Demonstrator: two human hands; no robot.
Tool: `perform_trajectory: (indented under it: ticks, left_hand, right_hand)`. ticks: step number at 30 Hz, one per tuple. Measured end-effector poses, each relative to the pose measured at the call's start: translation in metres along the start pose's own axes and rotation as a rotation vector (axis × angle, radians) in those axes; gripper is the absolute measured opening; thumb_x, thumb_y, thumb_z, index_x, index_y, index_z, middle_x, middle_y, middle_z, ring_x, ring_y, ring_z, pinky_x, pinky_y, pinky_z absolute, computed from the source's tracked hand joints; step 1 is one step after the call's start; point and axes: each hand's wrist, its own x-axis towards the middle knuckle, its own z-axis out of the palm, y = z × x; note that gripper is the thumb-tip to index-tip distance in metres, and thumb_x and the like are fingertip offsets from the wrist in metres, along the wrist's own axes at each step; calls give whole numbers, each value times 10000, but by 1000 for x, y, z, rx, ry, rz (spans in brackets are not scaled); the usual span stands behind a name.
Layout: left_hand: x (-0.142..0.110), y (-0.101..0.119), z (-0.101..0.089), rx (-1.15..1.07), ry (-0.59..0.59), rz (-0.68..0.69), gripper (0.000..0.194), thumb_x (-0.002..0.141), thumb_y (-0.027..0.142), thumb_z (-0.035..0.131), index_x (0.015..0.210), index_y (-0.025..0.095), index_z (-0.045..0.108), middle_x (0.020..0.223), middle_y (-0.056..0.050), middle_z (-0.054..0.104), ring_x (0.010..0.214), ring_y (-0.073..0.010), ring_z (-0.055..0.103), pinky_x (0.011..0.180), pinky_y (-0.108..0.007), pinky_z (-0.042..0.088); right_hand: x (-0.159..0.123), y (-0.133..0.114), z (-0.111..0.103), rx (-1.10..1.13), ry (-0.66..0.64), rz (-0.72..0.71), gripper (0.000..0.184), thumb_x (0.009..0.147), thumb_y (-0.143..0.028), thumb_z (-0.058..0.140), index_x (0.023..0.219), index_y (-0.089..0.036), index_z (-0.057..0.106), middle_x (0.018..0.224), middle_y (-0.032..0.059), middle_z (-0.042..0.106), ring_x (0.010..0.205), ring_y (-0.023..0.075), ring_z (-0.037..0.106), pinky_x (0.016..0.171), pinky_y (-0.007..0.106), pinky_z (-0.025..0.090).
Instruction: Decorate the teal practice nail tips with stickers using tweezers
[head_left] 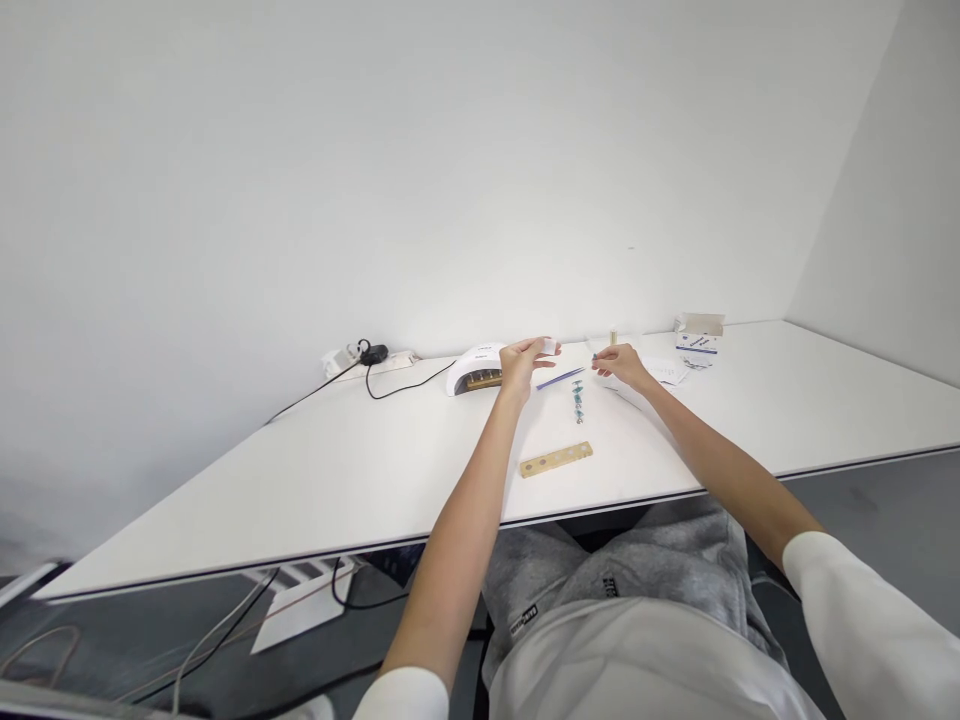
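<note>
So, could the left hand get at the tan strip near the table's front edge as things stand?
Probably yes: the tan strip appears uncovered, and bare table separates it from the left hand, though that hand holds a small white piece.

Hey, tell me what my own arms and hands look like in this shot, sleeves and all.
Your left sleeve and right sleeve are white, short and plain. Below them your forearms are bare. Your left hand and right hand wear no gloves; any rings are too small to tell.
</note>
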Motion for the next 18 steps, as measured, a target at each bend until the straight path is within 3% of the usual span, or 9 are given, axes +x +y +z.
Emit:
perform_trajectory:
  ticks: [4,11,18]
  left_hand:
    - [0,1,1,1,2,-2,238,686,288,671,802,82,692,807,-143,726,763,-235,702,588,-291,548]
    - [2,0,0,20,-1,9,236,702,289,667,818,87,701,822,-140,725,780,-229,697,613,-297,554]
    - [3,-1,2,26,-15,10,230,707,286,663,810,83,697,841,-148,727,781,-232,696,616,-307,559]
  right_hand:
    - [15,10,3,-102,-79,10,59,683,-148,718,656,-122,673,682,73,718,575,128,642,543,209,503]
    - [25,25,24,-291,-93,-49,46,641,-189,721,633,-146,734,743,54,741,758,205,679,692,261,511]
    - [27,34,34,-365,-113,-79,16,609,-159,745,622,-152,749,732,40,744,747,203,676,734,264,499]
